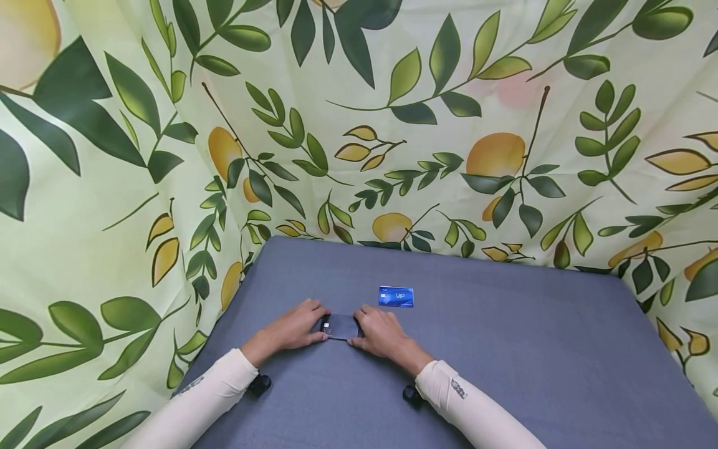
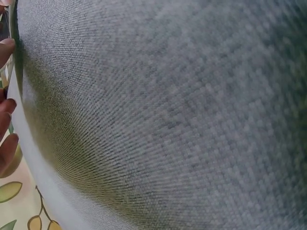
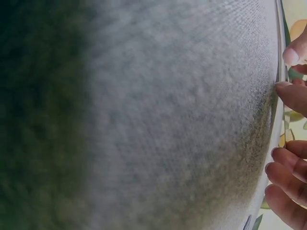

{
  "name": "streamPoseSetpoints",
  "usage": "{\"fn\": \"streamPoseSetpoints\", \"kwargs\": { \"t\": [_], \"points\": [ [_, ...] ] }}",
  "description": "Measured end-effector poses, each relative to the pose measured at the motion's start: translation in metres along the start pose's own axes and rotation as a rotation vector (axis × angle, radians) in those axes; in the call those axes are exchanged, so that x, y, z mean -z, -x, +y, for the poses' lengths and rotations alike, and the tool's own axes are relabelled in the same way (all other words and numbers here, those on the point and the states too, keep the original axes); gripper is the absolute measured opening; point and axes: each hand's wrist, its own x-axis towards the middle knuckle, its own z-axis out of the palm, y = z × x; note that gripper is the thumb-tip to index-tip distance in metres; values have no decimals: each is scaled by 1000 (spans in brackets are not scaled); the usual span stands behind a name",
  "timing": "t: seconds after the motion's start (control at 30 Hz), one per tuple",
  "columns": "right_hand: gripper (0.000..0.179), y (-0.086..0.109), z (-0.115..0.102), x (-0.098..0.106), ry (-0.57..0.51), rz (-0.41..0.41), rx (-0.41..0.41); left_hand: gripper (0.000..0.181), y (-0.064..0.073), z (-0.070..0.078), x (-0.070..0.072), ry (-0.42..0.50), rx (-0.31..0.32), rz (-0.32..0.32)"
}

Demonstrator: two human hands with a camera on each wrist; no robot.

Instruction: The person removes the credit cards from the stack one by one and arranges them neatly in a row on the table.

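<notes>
Evidently, the work in hand is partway through: one card is in both hands, while another lies apart. Leaf-and-fruit-printed fabric [image 1: 392, 140] hangs around the far and left sides, and in front of it spreads the grey-blue cloth-covered tabletop [image 1: 505, 349]. Two pale sleeves, the left sleeve [image 1: 207, 394] and the right sleeve [image 1: 477, 405], reach in over it from the near edge.

The left hand [image 1: 296, 327] has a narrow grip, thumb and fingers pinching the left end of the dark VIP card [image 1: 341, 327]. The right hand [image 1: 382, 333] mirrors that grip on the right end, so the card spans the gap between them. Whether its underside touches the cloth I cannot tell; the wrist views show mostly cloth and some fingertips.

The blue VIP card [image 1: 396, 297] lies flat on the tabletop, beyond the right hand and a little to the right of the dark card, with neither hand on it. Smaller yet, a black round device [image 1: 260, 385] sits under the left wrist.

As I judge it, taking hold of the dark card is done, at both ends and with no clear bend showing; letting it go is left, and handling the blue one, if it belongs to this work, is not yet begun.
</notes>
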Motion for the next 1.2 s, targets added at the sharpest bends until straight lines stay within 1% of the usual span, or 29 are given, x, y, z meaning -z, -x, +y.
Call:
{"fn": "streamPoseSetpoints", "kwargs": {
  "t": [0.07, 0.3, 0.47, 0.8, 1.2],
  "points": [
    [55, -1, -1, 1, 6, -5, 1, 49, 0, 0, 0, 0, 4, -4],
    [54, -2, -2, 2, 32, -7, 11, 46, -1, -1, 0, 11, -27, 5],
    [53, -3, -3, 2, 27, -14, 13, 45, -1, -2, -1, 17, -35, 1],
    [53, -4, -6, 1, 40, -25, 10, 45, 0, -1, 0, -3, -19, -13],
    [51, -8, -5, 5, 49, -38, 13, 44, -3, -3, 0, -7, -20, -6]
  ]
}}
